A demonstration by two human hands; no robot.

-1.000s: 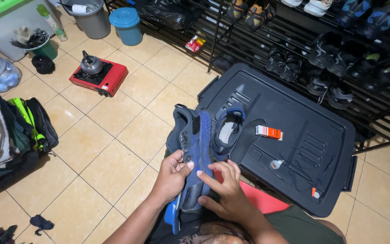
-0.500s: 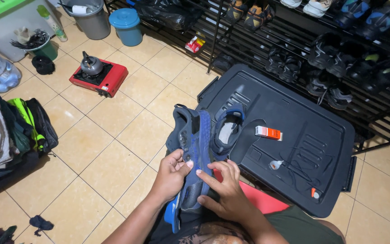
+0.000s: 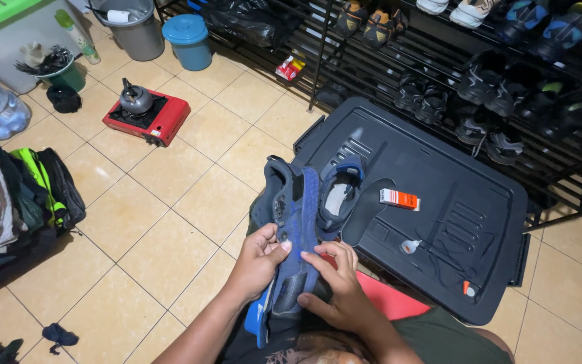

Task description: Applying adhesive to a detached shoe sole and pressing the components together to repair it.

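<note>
Shoe [image 3: 296, 232], blue and grey, sits upright over my lap, pinched by my left hand [image 3: 259, 263] near its tongue and gripped by my right hand [image 3: 337, 291] lower down. Behind it, a second shoe [image 3: 340, 195] lies on the black bin lid [image 3: 453, 229].

Shoe [image 3: 294, 222] left of insole [image 3: 365, 212] on lid [image 3: 439, 229].

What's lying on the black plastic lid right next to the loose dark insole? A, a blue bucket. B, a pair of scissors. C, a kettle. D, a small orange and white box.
D: a small orange and white box lies on the black lid just right of the dark insole, while both hands hold the blue shoe.
</note>
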